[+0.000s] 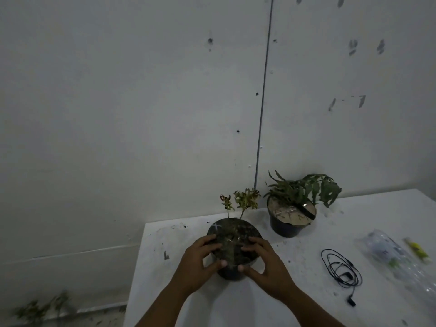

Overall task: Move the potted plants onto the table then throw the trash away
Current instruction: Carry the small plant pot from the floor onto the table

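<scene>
A small black potted plant [232, 232] with two thin stems and yellowish leaves stands on the white table [212, 303] near its left edge. My left hand [200, 260] and my right hand [264, 263] clasp the pot's rim from both sides, fingers curled over the soil. A second potted plant [291, 220] with drooping green fronds sits further back by the wall, apart from my hands. Clear plastic trash [389, 253] and a yellow wrapper [416, 250] lie at the table's right.
A coiled black earphone cable [341, 267] lies on the table right of my hands. Another leafy plant [40, 310] shows on the floor at the lower left. The white wall [141, 114] stands close behind the table.
</scene>
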